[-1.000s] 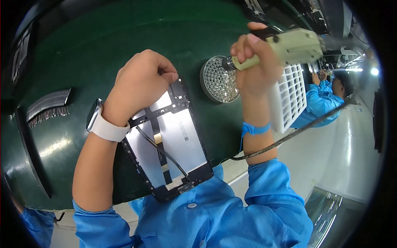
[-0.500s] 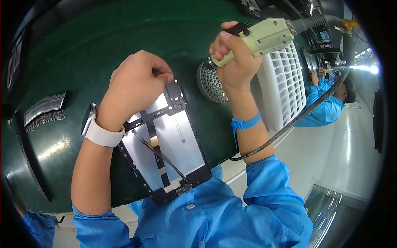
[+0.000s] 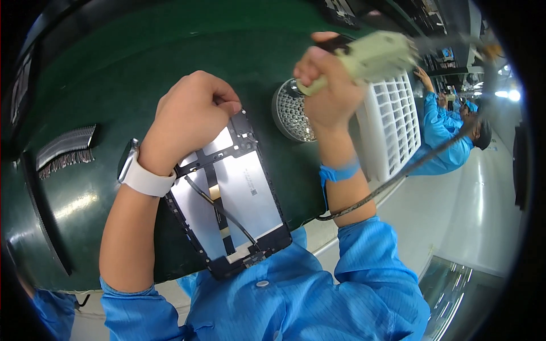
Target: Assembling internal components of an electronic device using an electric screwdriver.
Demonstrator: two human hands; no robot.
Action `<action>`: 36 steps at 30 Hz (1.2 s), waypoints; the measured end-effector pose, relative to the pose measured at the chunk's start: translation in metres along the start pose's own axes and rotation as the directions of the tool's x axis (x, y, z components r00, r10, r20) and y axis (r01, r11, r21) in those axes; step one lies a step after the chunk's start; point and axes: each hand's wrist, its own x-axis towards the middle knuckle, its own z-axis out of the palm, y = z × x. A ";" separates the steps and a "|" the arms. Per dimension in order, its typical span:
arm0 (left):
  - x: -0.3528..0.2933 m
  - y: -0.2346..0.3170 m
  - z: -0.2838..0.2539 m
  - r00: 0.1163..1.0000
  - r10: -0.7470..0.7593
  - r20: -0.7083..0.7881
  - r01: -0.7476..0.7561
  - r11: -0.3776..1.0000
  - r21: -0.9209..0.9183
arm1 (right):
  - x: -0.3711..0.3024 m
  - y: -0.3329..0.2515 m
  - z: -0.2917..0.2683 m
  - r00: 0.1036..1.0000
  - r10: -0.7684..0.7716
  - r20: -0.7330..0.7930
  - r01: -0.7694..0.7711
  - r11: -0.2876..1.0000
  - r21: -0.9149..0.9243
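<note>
An opened tablet [image 3: 256, 199] lies face down at the table's near edge, its silver inner plates, black frame and a loose dark ribbon cable [image 3: 230, 219] showing. My left hand [image 3: 196, 111] is closed at its upper edge, thumb and forefinger pinched by the far corner; the other fingertips are hidden. In my right hand [image 3: 335, 94] is a pale green electric screwdriver [image 3: 378, 57], smeared by motion and gripped around its body. Its lower end is over a round metal dish [image 3: 291, 113] with a dimpled or holed surface, right of the tablet. The tip cannot be made out.
A white plastic grid rack [image 3: 392, 119] stands right of the dish. The screwdriver's thick cable [image 3: 421, 156] hangs at the right; a thin cord runs across my right forearm. Stacked dark strips [image 3: 65, 148] lie at the left. A co-worker in blue [image 3: 443, 142] sits beyond the rack.
My right hand and the screwdriver have shifted slightly right and down, now blurred. My left hand keeps its place on the tablet. The co-worker's arm has risen.
</note>
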 end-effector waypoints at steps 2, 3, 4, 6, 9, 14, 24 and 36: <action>0.001 0.002 0.000 1.000 0.019 0.016 -0.019 1.000 -0.007 | 0.000 -0.017 0.003 0.998 0.013 0.062 -0.020 0.993 0.115; 0.001 0.001 0.002 1.000 0.012 0.014 -0.012 1.000 -0.013 | -0.004 -0.025 0.005 0.994 0.019 0.112 -0.043 0.975 0.216; 0.001 0.000 0.002 1.000 0.024 0.008 -0.024 1.000 -0.004 | -0.011 -0.030 0.012 0.986 0.075 0.148 -0.113 0.956 0.271; 0.002 -0.002 0.000 0.999 0.037 0.001 -0.037 0.999 0.008 | -0.026 -0.032 0.024 0.972 0.144 0.188 -0.183 0.960 0.211; 0.005 -0.006 0.000 0.998 0.042 0.042 -0.042 0.999 -0.011 | -0.042 -0.031 0.035 0.944 0.228 0.237 -0.271 0.948 0.166; 0.004 -0.002 0.000 0.998 0.039 0.039 -0.040 0.999 0.011 | -0.047 -0.029 0.038 0.922 0.242 0.304 -0.237 0.970 -0.053; 0.002 -0.008 0.001 0.996 0.085 0.008 -0.085 0.996 0.008 | -0.054 -0.017 0.029 0.905 0.165 0.391 -0.161 0.986 -0.044; -0.107 0.027 0.030 0.872 0.489 -0.019 -0.446 0.811 0.379 | -0.034 -0.042 -0.001 0.947 0.043 0.317 -0.095 0.984 0.150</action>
